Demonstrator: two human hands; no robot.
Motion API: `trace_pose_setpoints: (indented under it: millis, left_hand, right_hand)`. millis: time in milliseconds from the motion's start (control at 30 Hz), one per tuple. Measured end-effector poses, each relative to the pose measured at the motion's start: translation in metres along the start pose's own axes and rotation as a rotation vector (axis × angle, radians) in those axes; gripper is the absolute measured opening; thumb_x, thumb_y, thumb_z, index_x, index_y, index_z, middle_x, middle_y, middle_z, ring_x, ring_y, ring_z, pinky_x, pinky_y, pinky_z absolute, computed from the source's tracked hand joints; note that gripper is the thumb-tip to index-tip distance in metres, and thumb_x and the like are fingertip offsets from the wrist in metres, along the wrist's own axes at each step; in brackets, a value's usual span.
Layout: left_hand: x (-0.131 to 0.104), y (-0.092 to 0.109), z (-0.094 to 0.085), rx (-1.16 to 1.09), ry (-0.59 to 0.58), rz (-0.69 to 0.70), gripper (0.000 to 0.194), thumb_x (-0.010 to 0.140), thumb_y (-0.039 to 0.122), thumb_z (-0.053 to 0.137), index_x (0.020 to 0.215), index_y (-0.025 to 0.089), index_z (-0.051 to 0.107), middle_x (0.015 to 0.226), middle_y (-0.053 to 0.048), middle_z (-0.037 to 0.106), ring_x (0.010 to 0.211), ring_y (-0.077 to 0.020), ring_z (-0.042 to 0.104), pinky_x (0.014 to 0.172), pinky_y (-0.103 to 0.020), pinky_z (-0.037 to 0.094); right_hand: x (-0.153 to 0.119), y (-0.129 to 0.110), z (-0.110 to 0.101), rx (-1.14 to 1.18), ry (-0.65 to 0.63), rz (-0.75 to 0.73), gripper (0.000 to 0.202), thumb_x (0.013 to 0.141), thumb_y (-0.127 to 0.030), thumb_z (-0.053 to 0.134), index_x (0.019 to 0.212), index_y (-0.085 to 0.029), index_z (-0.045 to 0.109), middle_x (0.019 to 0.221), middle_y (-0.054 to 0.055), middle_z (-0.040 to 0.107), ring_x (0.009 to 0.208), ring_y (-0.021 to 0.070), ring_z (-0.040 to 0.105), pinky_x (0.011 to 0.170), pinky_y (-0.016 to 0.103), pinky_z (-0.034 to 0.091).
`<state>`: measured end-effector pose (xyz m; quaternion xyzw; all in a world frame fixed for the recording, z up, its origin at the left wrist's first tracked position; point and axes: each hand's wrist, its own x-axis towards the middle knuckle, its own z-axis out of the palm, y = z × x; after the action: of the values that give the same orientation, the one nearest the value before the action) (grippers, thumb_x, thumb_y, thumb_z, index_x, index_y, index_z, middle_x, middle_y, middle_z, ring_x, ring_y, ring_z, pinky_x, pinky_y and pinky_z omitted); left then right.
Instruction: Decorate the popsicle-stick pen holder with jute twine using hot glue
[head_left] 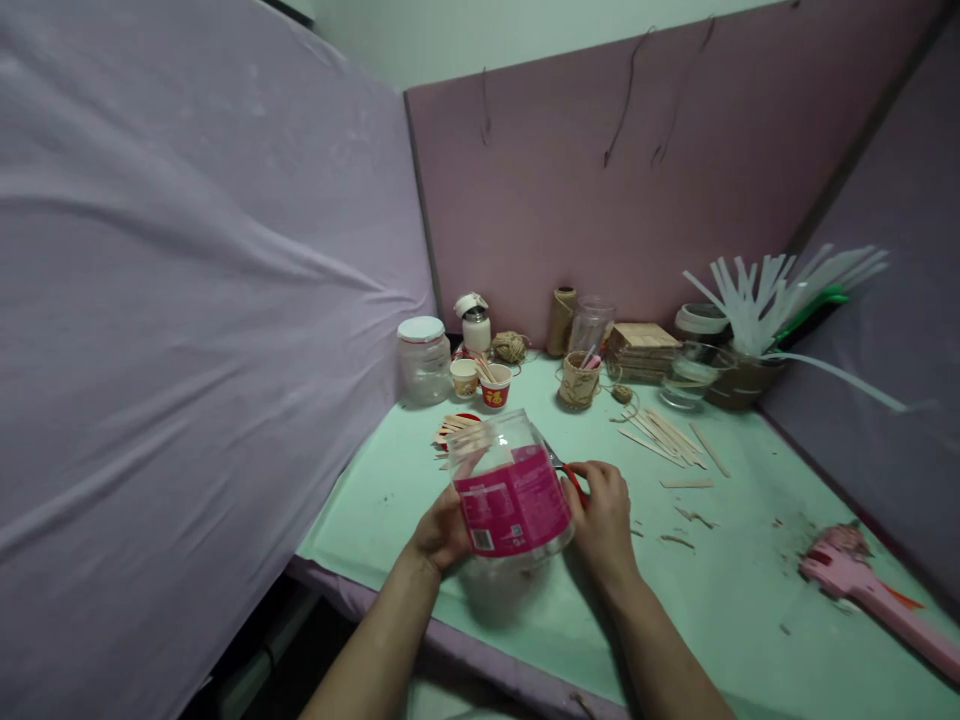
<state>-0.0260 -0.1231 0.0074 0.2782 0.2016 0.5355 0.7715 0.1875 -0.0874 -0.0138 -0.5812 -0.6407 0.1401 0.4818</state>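
Note:
A clear plastic jar with a magenta label (513, 503) is held tilted above the front of the table. My left hand (444, 532) grips its left side, with the fingers partly seen through the clear wall. At the jar's right side, my right hand (606, 522) is closed around the red handles of a pair of scissors (573, 480). The blades point up and to the left, beside the jar's wall, and are partly hidden behind it.
Wooden sticks (664, 440), a pink glue gun (862, 585) and scraps lie on the right of the green tabletop (720, 620). Along the back stand a white-lidded jar (424, 362), paper cups (495, 388), a twine-wrapped cup (580, 382) and a pot of white strips (742, 382).

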Motion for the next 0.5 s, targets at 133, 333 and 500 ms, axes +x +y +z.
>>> trace_pose_setpoints:
  millis: [133, 333, 500]
  left_hand:
    - [0.0, -0.003, 0.003, 0.057, -0.079, -0.008, 0.088, 0.061, 0.03, 0.083, 0.14, 0.024, 0.045, 0.137, -0.014, 0.059, 0.125, -0.0343, 0.057, 0.106, -0.052, 0.041]
    - [0.002, -0.007, 0.0, 0.119, -0.07, -0.004, 0.096, 0.061, 0.027, 0.084, 0.145, 0.026, 0.037, 0.139, -0.015, 0.056, 0.129, -0.0331, 0.054, 0.108, -0.051, 0.038]
    - [0.002, -0.008, 0.01, 0.16, -0.012, 0.051, 0.102, 0.062, 0.041, 0.085, 0.148, 0.032, 0.032, 0.144, -0.015, 0.051, 0.131, -0.0336, 0.05, 0.108, -0.051, 0.039]
  right_hand:
    - [0.002, -0.01, -0.015, 0.494, -0.178, 0.156, 0.05, 0.091, -0.063, 0.04, 0.108, -0.021, 0.061, 0.11, 0.014, 0.065, 0.099, 0.026, 0.063, 0.086, 0.04, 0.051]
    - [-0.001, -0.01, -0.021, 0.883, -0.636, 0.123, 0.116, 0.054, -0.093, 0.055, 0.147, -0.025, 0.038, 0.146, 0.017, 0.049, 0.127, 0.0351, 0.054, 0.096, 0.046, 0.05]
    - [-0.001, -0.007, -0.021, 0.898, -0.616, 0.18, 0.117, 0.058, -0.072, 0.077, 0.153, -0.025, 0.027, 0.158, 0.017, 0.033, 0.141, 0.0333, 0.039, 0.112, 0.047, 0.037]
